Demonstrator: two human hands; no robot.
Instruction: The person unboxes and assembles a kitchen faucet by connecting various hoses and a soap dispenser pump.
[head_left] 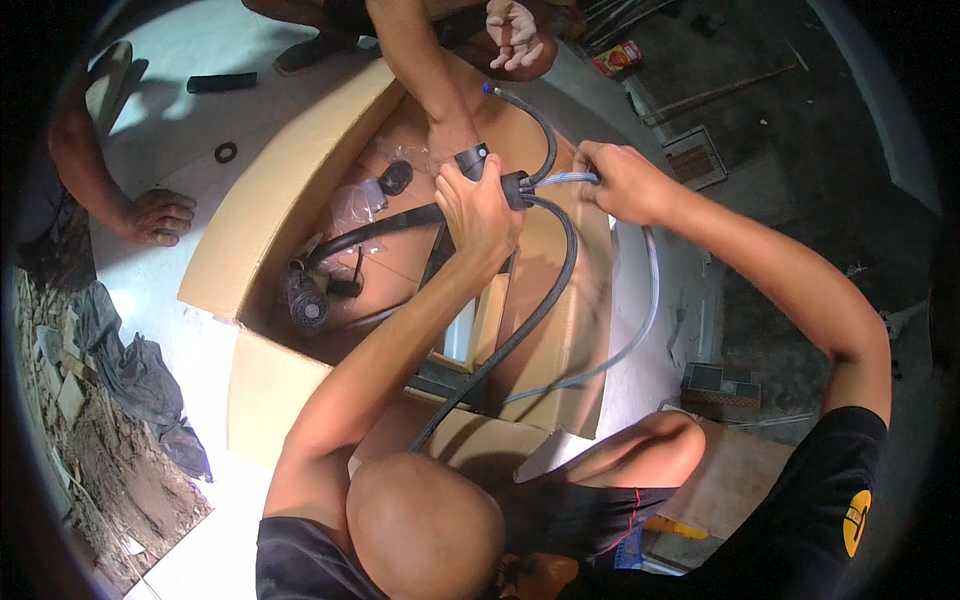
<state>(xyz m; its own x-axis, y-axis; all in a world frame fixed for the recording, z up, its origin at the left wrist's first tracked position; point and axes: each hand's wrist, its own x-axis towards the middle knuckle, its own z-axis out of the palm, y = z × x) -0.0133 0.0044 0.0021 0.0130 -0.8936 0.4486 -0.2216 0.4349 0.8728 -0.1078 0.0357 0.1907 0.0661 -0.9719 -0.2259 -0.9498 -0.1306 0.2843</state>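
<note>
Over an open cardboard box point(262, 190), my left hand point(480, 215) is wrapped round a black tubular fitting point(516, 190) from which several hoses branch. A black braided hose point(572, 255) curves down from it toward me, and a shorter one with a blue tip point(545, 120) sticks up. My right hand point(628, 185) pinches a clear bluish hose point(565, 179) close to the fitting; its fingertips are partly hidden. Just beyond my left hand, a co-worker's hand point(455, 140) reaches down into the box. The co-worker's other hand point(515, 35) hangs open above.
Inside the box lie a thick black pipe point(375, 232), a dark cylindrical part point(308, 300) and clear plastic bags point(355, 205). Another person's hand point(160, 217) rests on the floor at left, near a black ring point(226, 152). Bricks point(720, 385) lie at right.
</note>
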